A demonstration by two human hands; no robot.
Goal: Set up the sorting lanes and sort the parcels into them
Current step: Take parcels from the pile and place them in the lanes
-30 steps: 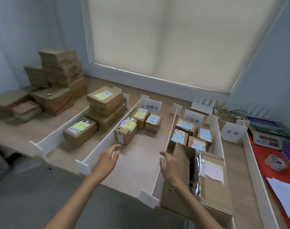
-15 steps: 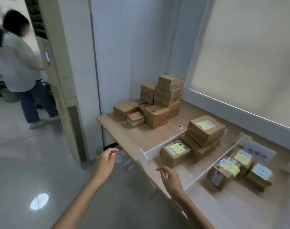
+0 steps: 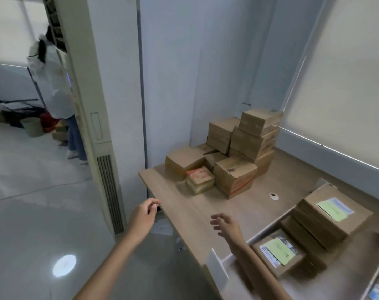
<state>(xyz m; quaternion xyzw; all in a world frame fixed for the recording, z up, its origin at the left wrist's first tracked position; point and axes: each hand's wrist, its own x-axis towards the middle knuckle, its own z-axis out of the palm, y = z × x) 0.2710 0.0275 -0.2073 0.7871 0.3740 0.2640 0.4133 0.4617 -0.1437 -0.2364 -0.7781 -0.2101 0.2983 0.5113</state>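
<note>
A pile of unsorted cardboard parcels sits at the far left corner of the wooden table. In the leftmost lane, bounded by a white divider, lie a small parcel with a green label and a stack of larger parcels with a green label. My left hand hovers beyond the table's left edge, fingers loosely curled, holding nothing. Over the bare tabletop floats my right hand, fingers relaxed and empty, between the lane and the pile.
A tall cream air-conditioner unit stands left of the table. A person in a white top stands behind it on the grey floor, near a bin. A window blind runs along the table's back.
The view has swung left from the sorted lanes to the parcel pile in the corner. Both hands stayed empty and now reach toward the pile side of the table.
</note>
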